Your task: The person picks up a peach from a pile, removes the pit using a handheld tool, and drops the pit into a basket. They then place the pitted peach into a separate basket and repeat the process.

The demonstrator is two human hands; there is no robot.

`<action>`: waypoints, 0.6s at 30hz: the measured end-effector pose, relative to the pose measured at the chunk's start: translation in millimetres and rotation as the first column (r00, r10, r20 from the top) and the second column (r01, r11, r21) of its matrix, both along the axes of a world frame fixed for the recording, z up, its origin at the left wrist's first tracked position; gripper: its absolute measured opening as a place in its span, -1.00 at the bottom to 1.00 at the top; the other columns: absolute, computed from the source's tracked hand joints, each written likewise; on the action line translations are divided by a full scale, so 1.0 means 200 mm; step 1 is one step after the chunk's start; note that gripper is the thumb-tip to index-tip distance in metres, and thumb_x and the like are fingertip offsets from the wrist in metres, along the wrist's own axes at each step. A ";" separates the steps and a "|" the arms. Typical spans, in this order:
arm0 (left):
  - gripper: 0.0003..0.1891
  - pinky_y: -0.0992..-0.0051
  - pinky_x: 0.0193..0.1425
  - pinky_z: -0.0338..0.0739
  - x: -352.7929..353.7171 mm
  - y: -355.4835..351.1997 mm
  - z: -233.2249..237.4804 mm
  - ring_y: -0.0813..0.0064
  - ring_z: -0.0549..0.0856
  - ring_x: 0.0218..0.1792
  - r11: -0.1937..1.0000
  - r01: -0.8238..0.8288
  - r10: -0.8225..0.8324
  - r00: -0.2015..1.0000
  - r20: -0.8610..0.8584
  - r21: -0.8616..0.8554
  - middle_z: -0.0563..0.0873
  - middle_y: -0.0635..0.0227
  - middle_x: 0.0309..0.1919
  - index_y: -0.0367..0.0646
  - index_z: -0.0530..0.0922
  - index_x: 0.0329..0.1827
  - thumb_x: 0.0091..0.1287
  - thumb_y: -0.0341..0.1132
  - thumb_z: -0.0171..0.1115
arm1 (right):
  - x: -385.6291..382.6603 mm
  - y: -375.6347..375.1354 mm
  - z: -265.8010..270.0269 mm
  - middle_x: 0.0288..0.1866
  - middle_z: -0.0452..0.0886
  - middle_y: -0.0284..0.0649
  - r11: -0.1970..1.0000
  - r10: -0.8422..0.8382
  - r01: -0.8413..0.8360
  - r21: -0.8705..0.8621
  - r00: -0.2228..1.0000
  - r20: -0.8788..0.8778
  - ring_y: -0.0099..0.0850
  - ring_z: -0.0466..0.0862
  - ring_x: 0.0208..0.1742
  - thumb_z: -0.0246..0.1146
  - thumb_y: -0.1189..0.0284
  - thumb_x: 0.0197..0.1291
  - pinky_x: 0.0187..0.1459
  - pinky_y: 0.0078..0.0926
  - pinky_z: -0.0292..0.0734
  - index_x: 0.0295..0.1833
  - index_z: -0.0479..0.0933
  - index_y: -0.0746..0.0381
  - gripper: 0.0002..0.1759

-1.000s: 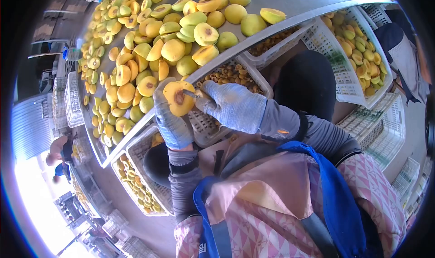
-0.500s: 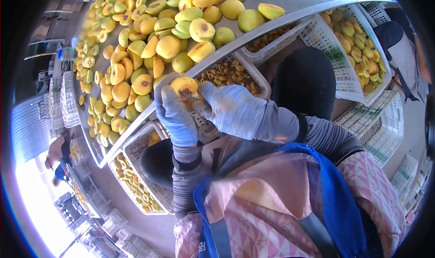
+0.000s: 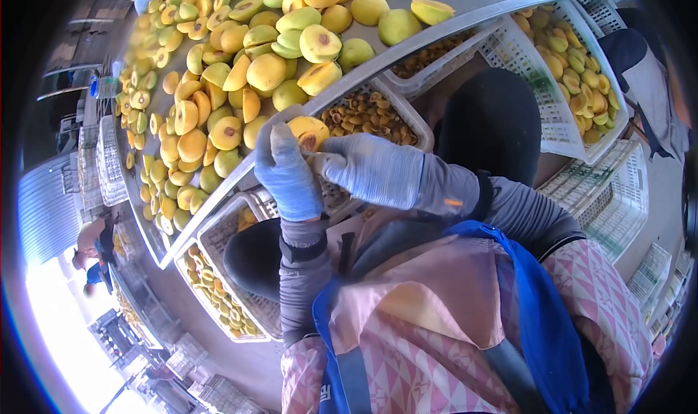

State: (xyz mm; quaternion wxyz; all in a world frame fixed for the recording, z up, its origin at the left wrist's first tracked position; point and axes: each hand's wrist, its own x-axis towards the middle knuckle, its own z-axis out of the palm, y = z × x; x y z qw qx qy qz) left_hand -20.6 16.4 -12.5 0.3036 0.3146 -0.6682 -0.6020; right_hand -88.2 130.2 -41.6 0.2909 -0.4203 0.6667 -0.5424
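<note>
In the head view my left hand [image 3: 289,174], in a blue-grey knit glove, holds a yellow peach half [image 3: 308,133] at the table's front edge. The brown centre of its cut face shows. My right hand [image 3: 374,168], gloved the same way, is closed right beside the fruit, its thumb and fingers pressed together near the lower side of the peach half. Whatever is between those fingers is hidden. Beyond both hands, many yellow and green peach halves [image 3: 265,73] are heaped on the metal table [image 3: 429,39].
Below the table edge sits a crate of brown pits [image 3: 422,134]. White crates of peach halves stand at the right [image 3: 618,127] and lower left [image 3: 207,298]. Empty-looking crates [image 3: 618,203] lie at the right. Another person [image 3: 91,243] is at the far left.
The peach half has tilted and moved slightly right in my left hand. My right hand has rotated, its fingers now closer together beneath the fruit's cut face.
</note>
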 end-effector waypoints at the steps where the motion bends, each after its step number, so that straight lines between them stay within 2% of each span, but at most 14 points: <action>1: -0.58 0.56 -0.12 0.57 -0.01 0.01 0.01 0.51 0.62 -0.21 0.984 0.002 0.001 1.000 -0.014 0.176 0.67 0.31 -0.22 -0.32 0.62 -0.01 0.53 -0.07 0.02 | -0.01 -0.01 0.00 -0.49 0.61 -0.03 0.992 0.069 -0.036 -0.122 0.958 0.280 -0.25 0.62 -0.50 0.06 0.13 0.43 -0.37 -0.26 0.52 -0.19 0.60 0.31 -0.56; 2: -0.58 0.56 -0.12 0.57 0.00 0.00 0.00 0.51 0.62 -0.21 0.985 0.004 -0.001 1.000 -0.018 0.175 0.67 0.31 -0.22 -0.32 0.62 -0.01 0.53 -0.07 0.02 | -0.01 0.01 0.02 -0.48 0.60 -0.11 0.977 0.130 -0.012 -0.211 0.824 0.551 -0.42 0.53 -0.46 0.08 0.05 0.42 -0.32 -0.34 0.48 -0.16 0.63 0.31 -0.50; 3: -0.53 0.54 -0.10 0.57 0.01 -0.01 -0.02 0.52 0.62 -0.20 0.969 0.041 -0.021 0.996 -0.083 0.243 0.67 0.31 -0.21 -0.32 0.61 0.01 0.53 -0.02 -0.02 | -0.04 0.04 0.05 -0.48 0.60 -0.11 0.976 0.130 -0.012 -0.215 0.828 0.546 -0.42 0.53 -0.46 0.08 0.05 0.42 -0.32 -0.34 0.48 -0.16 0.63 0.31 -0.50; 5: -0.48 0.53 -0.07 0.57 0.05 -0.04 -0.01 0.52 0.62 -0.19 0.951 0.078 -0.035 0.988 -0.148 0.299 0.67 0.30 -0.20 -0.32 0.60 0.03 0.54 0.04 -0.05 | -0.09 0.08 0.10 -0.44 0.61 -0.19 0.960 0.093 -0.251 0.129 0.712 0.696 -0.50 0.50 -0.41 0.11 -0.05 0.38 -0.25 -0.40 0.48 -0.15 0.63 0.32 -0.42; 6: -0.45 0.51 -0.05 0.56 0.10 -0.06 0.01 0.51 0.62 -0.18 0.997 0.024 -0.023 1.000 -0.015 0.073 0.67 0.29 -0.19 -0.32 0.60 0.03 0.53 0.08 -0.06 | -0.04 0.04 -0.03 -0.41 0.66 -0.09 0.990 0.126 -0.144 0.002 0.871 0.475 -0.36 0.63 -0.40 0.12 -0.02 0.35 -0.24 -0.32 0.53 -0.10 0.62 0.29 -0.47; 7: -0.42 0.49 -0.03 0.56 0.15 -0.08 0.03 0.51 0.61 -0.18 0.987 -0.006 0.024 0.994 0.111 -0.161 0.67 0.28 -0.18 -0.32 0.60 0.04 0.52 0.11 -0.06 | -0.04 0.05 0.00 -0.41 0.66 -0.09 0.988 0.137 -0.151 -0.008 0.869 0.475 -0.36 0.63 -0.40 0.12 -0.02 0.35 -0.24 -0.32 0.53 -0.10 0.62 0.29 -0.47; 8: -0.41 0.47 -0.03 0.55 0.21 -0.11 0.08 0.52 0.61 -0.17 0.990 -0.002 0.006 1.000 0.027 -0.143 0.66 0.29 -0.19 -0.32 0.61 0.01 0.50 0.14 -0.03 | -0.04 0.07 0.05 -0.39 0.67 -0.04 0.965 0.134 -0.169 0.199 0.975 0.178 -0.25 0.68 -0.34 0.12 0.05 0.34 -0.22 -0.25 0.56 -0.07 0.59 0.27 -0.53; 9: -0.40 0.48 -0.03 0.55 0.31 -0.18 0.10 0.51 0.61 -0.17 0.937 -0.044 0.082 0.992 0.094 -0.345 0.66 0.28 -0.19 -0.33 0.61 0.00 0.50 0.15 -0.03 | -0.05 0.09 0.09 -0.37 0.69 0.01 0.914 0.176 -0.111 0.391 0.975 -0.134 -0.14 0.73 -0.29 0.12 0.12 0.32 -0.20 -0.19 0.58 -0.04 0.57 0.26 -0.59; 10: -0.39 0.47 -0.03 0.55 0.40 -0.21 0.18 0.51 0.61 -0.16 0.938 -0.081 0.133 0.982 0.132 -0.336 0.66 0.29 -0.20 -0.34 0.61 -0.01 0.49 0.16 -0.02 | -0.05 0.11 0.12 -0.34 0.70 0.02 0.891 0.231 -0.111 0.440 0.946 -0.228 0.02 0.72 -0.21 0.13 0.25 0.26 -0.18 -0.05 0.60 -0.03 0.53 0.24 -0.69; 11: -0.41 0.47 -0.09 0.56 0.50 -0.25 0.22 0.51 0.61 -0.19 0.915 -0.124 0.202 0.965 0.169 -0.383 0.67 0.28 -0.22 -0.34 0.61 -0.02 0.51 0.13 -0.02 | -0.04 0.12 0.09 -0.34 0.70 0.02 0.893 0.237 -0.120 0.433 0.944 -0.228 0.02 0.72 -0.21 0.13 0.25 0.26 -0.18 -0.05 0.60 -0.03 0.53 0.24 -0.69; 12: -0.46 0.47 -0.15 0.56 0.64 -0.37 0.22 0.49 0.62 -0.24 0.678 0.012 0.279 0.921 0.273 -0.735 0.67 0.27 -0.25 -0.32 0.63 -0.06 0.51 0.08 -0.02 | -0.02 0.12 0.04 -0.36 0.68 0.01 0.910 0.231 -0.092 0.405 0.923 -0.307 0.01 0.72 -0.25 0.16 0.22 0.28 -0.19 -0.04 0.60 -0.05 0.53 0.26 -0.68; 15: -0.60 0.37 -0.03 0.54 1.04 -0.71 0.14 0.38 0.63 -0.20 0.782 -0.077 0.432 0.782 0.449 -0.618 0.69 0.19 -0.21 -0.29 0.65 -0.09 0.48 -0.07 0.08 | 0.00 0.10 0.01 -0.39 0.67 0.01 0.922 0.222 -0.059 0.383 0.890 -0.398 0.00 0.71 -0.29 0.19 0.21 0.29 -0.22 -0.04 0.59 -0.10 0.53 0.25 -0.69; 17: -0.70 0.32 0.03 0.52 1.06 -0.75 0.18 0.25 0.63 -0.14 0.568 0.498 0.596 0.299 0.745 -0.655 0.68 0.14 -0.19 -0.25 0.66 -0.08 0.42 -0.16 0.17 | 0.01 0.09 0.01 -0.40 0.66 0.02 0.917 0.227 -0.052 0.396 0.884 -0.409 -0.01 0.71 -0.30 0.21 0.22 0.28 -0.22 -0.04 0.59 -0.14 0.53 0.23 -0.72; 18: -0.73 0.30 0.04 0.52 1.05 -0.74 0.17 0.16 0.62 -0.10 0.593 0.350 0.597 0.413 0.688 -0.725 0.67 0.13 -0.17 -0.21 0.67 -0.03 0.36 -0.20 0.25 | 0.01 0.09 0.02 -0.40 0.66 0.02 0.910 0.241 -0.062 0.411 0.885 -0.398 0.00 0.71 -0.29 0.21 0.23 0.28 -0.22 -0.04 0.59 -0.14 0.53 0.23 -0.73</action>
